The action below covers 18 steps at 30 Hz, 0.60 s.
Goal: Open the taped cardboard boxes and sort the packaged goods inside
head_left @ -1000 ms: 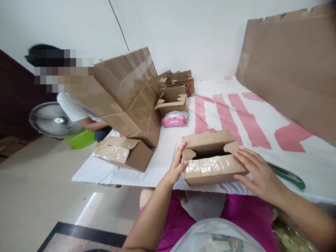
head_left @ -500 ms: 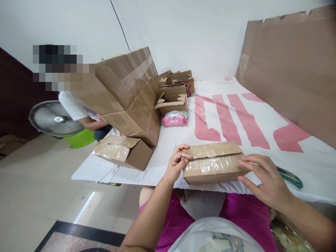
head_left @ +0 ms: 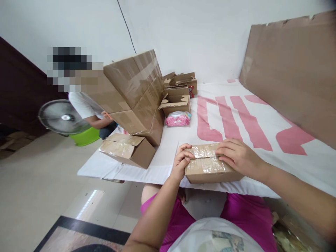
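Observation:
A small brown cardboard box (head_left: 210, 173) sits at the near edge of the cloth-covered table, with shiny clear tape across its top flaps. My left hand (head_left: 181, 162) grips its left end, the fingers curled over the upper edge. Across the top of the same box lies my right hand (head_left: 237, 155), its fingers stretched flat over the taped seam toward the far side. My right hand and forearm cover the box's right end. Left of it, another taped cardboard box (head_left: 141, 152) stands near the table's left side.
Stacked large cartons (head_left: 136, 91) rise at the left, with opened small boxes (head_left: 174, 108) and a pink wipes pack (head_left: 177, 119) beside them. A big cardboard sheet (head_left: 291, 77) stands at right. A person (head_left: 81, 105) sits beyond the cartons near a fan (head_left: 65, 117).
My right hand has moved left from the box's right end onto its top and pressed the flaps down flatter. The green-handled knife at right is now hidden behind my right arm.

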{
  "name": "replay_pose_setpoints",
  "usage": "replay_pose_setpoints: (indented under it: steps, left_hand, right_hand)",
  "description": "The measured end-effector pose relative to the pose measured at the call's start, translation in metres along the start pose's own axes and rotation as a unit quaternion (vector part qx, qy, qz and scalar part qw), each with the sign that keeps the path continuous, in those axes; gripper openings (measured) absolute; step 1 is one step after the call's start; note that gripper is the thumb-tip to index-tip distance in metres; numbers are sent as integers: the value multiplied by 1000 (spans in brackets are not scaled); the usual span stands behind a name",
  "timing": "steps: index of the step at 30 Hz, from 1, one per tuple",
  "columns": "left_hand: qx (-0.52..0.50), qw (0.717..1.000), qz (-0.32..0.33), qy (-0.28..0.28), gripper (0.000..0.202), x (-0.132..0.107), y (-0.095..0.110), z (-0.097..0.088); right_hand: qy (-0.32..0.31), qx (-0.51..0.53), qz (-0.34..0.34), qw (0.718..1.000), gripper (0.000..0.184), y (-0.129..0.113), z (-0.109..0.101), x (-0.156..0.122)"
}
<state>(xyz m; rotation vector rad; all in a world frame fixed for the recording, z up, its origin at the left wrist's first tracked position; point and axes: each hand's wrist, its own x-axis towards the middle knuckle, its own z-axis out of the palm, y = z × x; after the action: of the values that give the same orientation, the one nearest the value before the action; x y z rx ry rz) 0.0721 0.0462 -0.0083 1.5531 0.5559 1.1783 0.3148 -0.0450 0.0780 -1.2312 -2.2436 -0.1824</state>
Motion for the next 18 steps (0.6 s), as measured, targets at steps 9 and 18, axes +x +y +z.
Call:
replay_pose_setpoints:
  steps: [9,18]
  left_hand:
    - [-1,1000,-7,0,35,0,0,0]
    - [-2,1000,-3,-2,32,-1,1,1]
  right_hand:
    - [-47,-63,-31,996,21,1,10,10]
    - [-99,-113,-3,989,20,2,18,28]
